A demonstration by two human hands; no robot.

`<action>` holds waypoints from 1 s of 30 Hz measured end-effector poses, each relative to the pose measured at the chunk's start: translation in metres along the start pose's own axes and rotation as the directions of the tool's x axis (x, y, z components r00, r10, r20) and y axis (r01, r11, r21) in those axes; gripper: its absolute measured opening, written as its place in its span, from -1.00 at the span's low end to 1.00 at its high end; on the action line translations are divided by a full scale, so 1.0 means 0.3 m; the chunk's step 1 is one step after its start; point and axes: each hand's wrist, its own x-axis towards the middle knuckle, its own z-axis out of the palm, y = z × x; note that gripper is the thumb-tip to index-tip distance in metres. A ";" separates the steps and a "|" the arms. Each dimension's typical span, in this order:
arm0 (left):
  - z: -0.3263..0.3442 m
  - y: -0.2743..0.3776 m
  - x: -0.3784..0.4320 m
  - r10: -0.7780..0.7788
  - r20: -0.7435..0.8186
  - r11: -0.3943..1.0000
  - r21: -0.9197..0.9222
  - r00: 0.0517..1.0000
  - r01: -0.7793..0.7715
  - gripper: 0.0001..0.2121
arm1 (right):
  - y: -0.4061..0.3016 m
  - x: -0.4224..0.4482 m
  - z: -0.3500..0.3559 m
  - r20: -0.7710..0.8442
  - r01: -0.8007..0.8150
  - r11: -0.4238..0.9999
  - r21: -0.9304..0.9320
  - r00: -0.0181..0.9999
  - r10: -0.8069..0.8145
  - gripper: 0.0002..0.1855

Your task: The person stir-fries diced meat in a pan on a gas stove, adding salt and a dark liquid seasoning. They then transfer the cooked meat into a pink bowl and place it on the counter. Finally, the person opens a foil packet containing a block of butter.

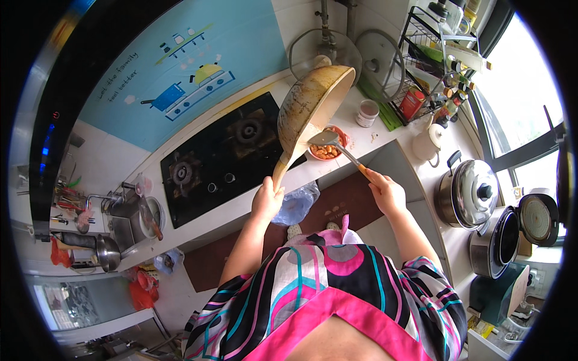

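Note:
My left hand (267, 198) is closed around the handle of a large wok (307, 101), which is tilted steeply on its side with its pale inside facing right. Below the wok's lower rim, a red-rimmed bowl (325, 159) stands on the white counter and holds orange-brown chunks of food (324, 151). In my right hand (386, 192) is the wooden-ended handle of a metal spatula (324, 138); its blade lies over the bowl, beside the wok's rim. Whether blade and wok touch, I cannot tell.
A black gas hob (221, 158) lies left of the bowl. Behind are a glass jar (367, 113), a green board (388, 115), glass lids (381, 65) and a bottle rack (420, 67). At right stand a teapot (426, 142), a lidded pot (469, 194) and an open cooker (494, 243).

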 end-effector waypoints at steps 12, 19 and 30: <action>-0.012 0.011 -0.010 -0.183 0.225 0.769 -0.574 0.957 0.282 -0.80 | -0.105 -0.005 -0.111 -0.060 -0.014 0.978 -0.207 0.998 0.002 -0.58; -0.069 -0.053 0.029 -0.189 0.352 0.363 -0.842 0.917 0.398 -0.85 | -0.254 0.050 -0.118 -0.230 0.004 0.987 -0.158 0.972 -0.041 -0.55; -0.087 -0.192 0.054 -0.084 0.516 0.073 -0.850 0.852 0.522 -0.71 | -0.656 0.318 0.257 0.645 -0.645 0.018 0.764 0.764 0.012 -0.61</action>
